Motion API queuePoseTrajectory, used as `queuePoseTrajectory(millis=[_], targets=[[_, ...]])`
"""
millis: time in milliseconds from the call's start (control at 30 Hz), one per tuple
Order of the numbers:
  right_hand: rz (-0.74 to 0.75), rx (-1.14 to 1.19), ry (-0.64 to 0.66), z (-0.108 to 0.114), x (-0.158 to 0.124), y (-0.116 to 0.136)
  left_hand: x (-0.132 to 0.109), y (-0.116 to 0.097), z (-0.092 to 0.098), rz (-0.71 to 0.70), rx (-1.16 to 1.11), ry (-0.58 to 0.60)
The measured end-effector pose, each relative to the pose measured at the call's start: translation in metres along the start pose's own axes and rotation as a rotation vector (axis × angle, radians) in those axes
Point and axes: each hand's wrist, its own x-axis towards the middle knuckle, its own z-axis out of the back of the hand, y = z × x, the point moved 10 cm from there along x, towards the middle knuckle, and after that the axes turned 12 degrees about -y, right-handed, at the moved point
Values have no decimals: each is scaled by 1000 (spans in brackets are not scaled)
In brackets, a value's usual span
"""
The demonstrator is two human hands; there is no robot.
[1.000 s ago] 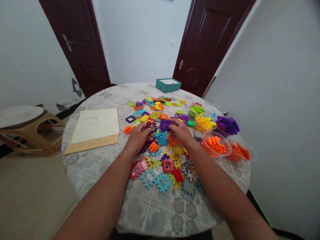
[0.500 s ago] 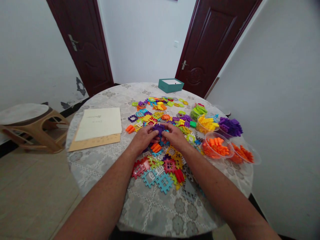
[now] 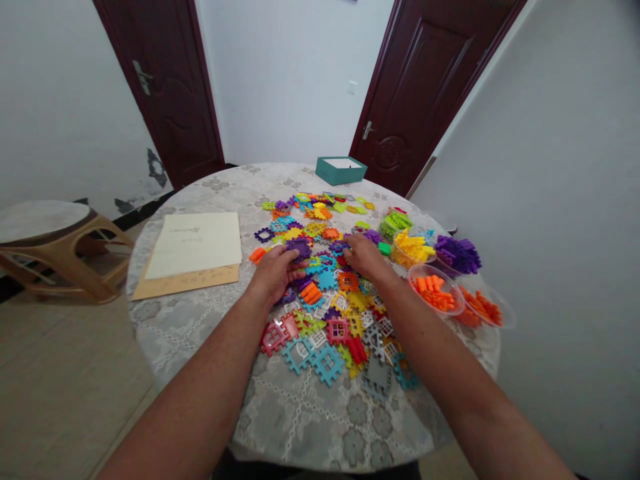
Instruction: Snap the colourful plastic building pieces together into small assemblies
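Observation:
My left hand [image 3: 277, 269] pinches a purple square building piece [image 3: 299, 249] with toothed edges, held just above the pile. My right hand [image 3: 363, 256] reaches into the middle of the pile with its fingers bent together; a purple-blue piece [image 3: 339, 247] lies at the fingertips, and what they grip is partly hidden. Around both hands spread many flat interlocking pieces, among them an orange window piece [image 3: 347, 281], a light blue window piece [image 3: 328, 363] and a red window piece [image 3: 338, 330]. Stacked orange sticks [image 3: 311, 293] lie below my left hand.
Clear tubs on the right hold yellow pieces [image 3: 414, 245], orange pieces [image 3: 433, 292] and green pieces [image 3: 395, 225]; purple pieces [image 3: 459, 253] are heaped beside them. Paper sheets [image 3: 197, 245] lie at the left. A green box [image 3: 341, 171] stands at the far edge. A stool [image 3: 65, 250] is off the table.
My hands have separated. The left has moved slightly left with the purple piece, while the right has let go of it and shifted right to the pile.

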Motion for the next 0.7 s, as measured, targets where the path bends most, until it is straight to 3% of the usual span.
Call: queuePoseTrajectory(millis=[167, 533, 700], targets=[[-26, -147, 108, -24, -1, 9, 2, 5, 1, 55, -51, 12], [-92, 13, -44, -17, -10, -5, -3, 11, -2, 179, -121, 44], [-77, 20, -42, -19, -13, -2, -3, 13, -3, 192, -138, 40]])
